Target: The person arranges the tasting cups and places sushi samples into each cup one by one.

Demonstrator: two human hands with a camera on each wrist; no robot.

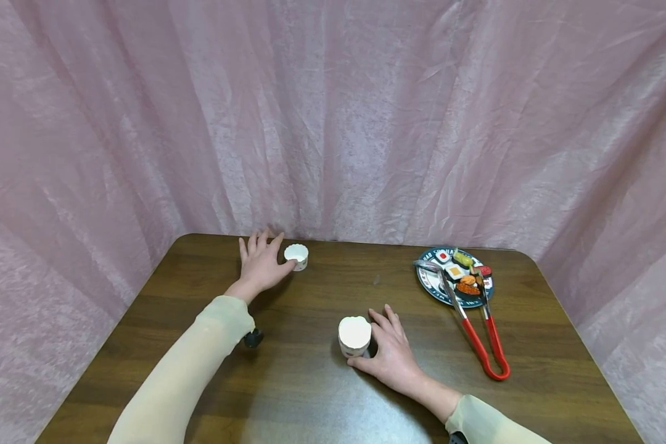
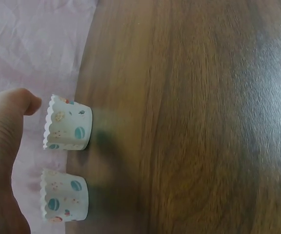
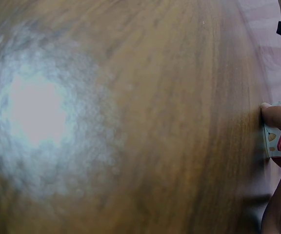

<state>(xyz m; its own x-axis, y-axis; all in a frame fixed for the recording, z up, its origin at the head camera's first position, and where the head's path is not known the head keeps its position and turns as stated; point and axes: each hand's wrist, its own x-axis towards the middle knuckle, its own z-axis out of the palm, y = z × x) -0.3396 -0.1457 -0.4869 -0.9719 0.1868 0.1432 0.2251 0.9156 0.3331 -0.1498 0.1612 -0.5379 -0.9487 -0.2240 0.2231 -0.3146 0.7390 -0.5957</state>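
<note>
In the head view, a white paper baking cup (image 1: 296, 251) with a scalloped rim stands near the table's back edge. My left hand (image 1: 262, 268) is beside it, fingers spread, the thumb reaching its near side. The left wrist view shows two patterned cups side by side: one baking cup (image 2: 70, 124) nearer the thumb and a second cup (image 2: 66, 197) below it, which my hand seems to hide in the head view. At the middle of the table, my right hand (image 1: 391, 357) holds another paper baking cup (image 1: 354, 333) between thumb and forefinger.
On the right, a round patterned plate (image 1: 430, 283) carries several toy sushi pieces (image 1: 468, 288). Red-handled metal tongs (image 1: 473, 336) lie across it, handles toward the front. A pink curtain (image 1: 333, 123) hangs behind the brown wooden table (image 1: 311, 394).
</note>
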